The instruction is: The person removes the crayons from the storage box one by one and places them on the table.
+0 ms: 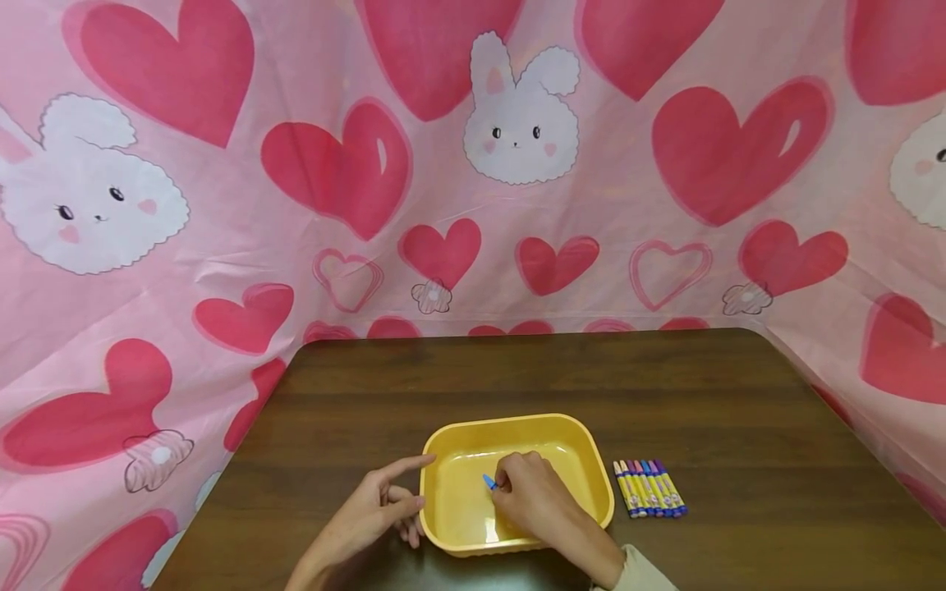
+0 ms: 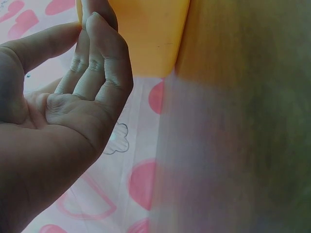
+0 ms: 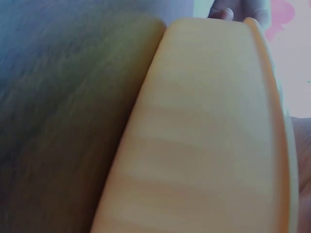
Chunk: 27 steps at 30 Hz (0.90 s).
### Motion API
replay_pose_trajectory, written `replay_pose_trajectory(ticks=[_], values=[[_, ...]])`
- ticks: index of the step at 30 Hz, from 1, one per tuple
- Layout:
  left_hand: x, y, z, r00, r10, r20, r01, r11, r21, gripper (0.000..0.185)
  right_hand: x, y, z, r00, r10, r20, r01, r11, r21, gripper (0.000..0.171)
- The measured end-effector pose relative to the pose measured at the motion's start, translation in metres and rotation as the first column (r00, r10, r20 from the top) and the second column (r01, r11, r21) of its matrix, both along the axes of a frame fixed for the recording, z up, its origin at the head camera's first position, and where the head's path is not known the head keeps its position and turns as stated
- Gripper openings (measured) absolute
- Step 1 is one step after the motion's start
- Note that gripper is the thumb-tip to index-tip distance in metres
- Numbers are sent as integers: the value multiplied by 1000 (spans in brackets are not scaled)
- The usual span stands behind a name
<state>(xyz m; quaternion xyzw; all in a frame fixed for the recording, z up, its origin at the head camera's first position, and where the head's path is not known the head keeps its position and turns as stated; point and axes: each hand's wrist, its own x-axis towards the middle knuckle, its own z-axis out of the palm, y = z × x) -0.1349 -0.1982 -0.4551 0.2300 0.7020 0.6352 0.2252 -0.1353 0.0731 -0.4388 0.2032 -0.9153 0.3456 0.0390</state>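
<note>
My right hand (image 1: pixel 534 497) is inside the yellow tray (image 1: pixel 584 439), fingers curled round a blue crayon (image 1: pixel 489 482) whose tip pokes out just above the tray floor. My left hand (image 1: pixel 373 513) rests against the tray's left wall with fingers loose and mostly straight, holding nothing. If that bracing hand slips, the light tray could skid toward the row of crayons (image 1: pixel 649 488) on the table (image 1: pixel 739 394) and scatter them.

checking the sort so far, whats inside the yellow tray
Inside the yellow tray, the right hand pinches a blue crayon; only its tip shows. The hand covers part of the floor, so anything beneath it is hidden.
</note>
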Motion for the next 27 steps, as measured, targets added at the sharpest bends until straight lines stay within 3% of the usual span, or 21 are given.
replay_pose_trajectory(ticks=[12, 20, 27], values=[[1, -1, 2, 999, 12, 30, -11, 1000, -11, 56, 3, 17, 13, 999, -39, -27, 38, 999, -16, 11], [1, -1, 1, 999, 15, 29, -14, 1000, -15, 56, 6, 30, 21, 996, -91, -6, 91, 996, -17, 12], [1, -1, 1, 1000, 17, 24, -16, 1000, -26, 55, 6, 44, 27, 988, -149, -37, 148, 989, -22, 17]])
